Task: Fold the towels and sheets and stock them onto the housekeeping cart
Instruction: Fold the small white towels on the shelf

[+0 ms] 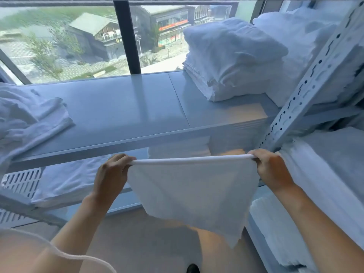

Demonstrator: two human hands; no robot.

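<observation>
A small white towel (193,190) hangs in the air in front of me, stretched flat along its top edge. My left hand (112,172) pinches its top left corner and my right hand (272,168) pinches its top right corner. The towel's lower edge droops to a point above the floor. It hangs just below the front lip of a grey shelf (122,113), whose middle is bare.
A stack of folded white linen (230,62) sits at the shelf's right end, a rumpled white pile (27,117) at its left. More folded linen (325,174) fills the rack on the right behind a perforated metal upright (315,75). A window lies behind the shelf.
</observation>
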